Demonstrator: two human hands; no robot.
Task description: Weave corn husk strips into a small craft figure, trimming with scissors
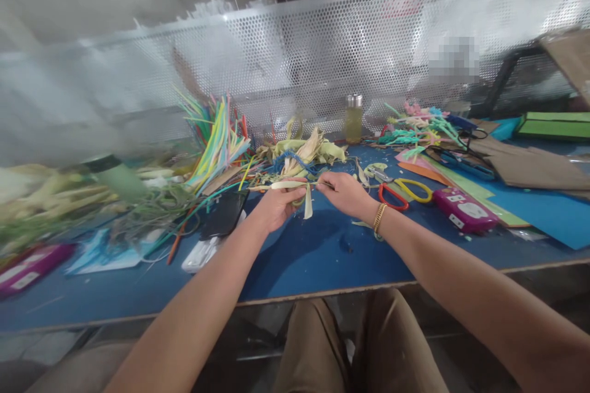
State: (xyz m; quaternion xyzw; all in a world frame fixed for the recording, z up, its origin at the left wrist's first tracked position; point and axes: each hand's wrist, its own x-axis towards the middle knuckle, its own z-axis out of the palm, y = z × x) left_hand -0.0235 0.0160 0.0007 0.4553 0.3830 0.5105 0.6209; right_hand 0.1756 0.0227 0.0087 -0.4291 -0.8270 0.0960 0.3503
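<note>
My left hand (pixel 280 204) is closed on a pale green corn husk strip (pixel 308 204), whose loose end hangs down past the fingertips. Close beside it, my right hand (pixel 346 195) pinches a thin stem (pixel 314 183) that runs across to the husk; its far end is hidden in the left hand. Both hands are above the blue table (pixel 304 267). Behind them lies a heap of dried corn husks (pixel 310 152) with some blue strands. Red-and-yellow-handled scissors (pixel 405 191) rest just right of my right wrist.
Left of my arms are a black phone (pixel 224 215), coloured pipe cleaners (pixel 219 141) and tangled greenish fibre (pixel 161 212). A glass bottle (pixel 354 120) stands at the back, before a perforated metal screen (pixel 322 55). On the right are a purple packet (pixel 464 210) and coloured sheets (pixel 544 215).
</note>
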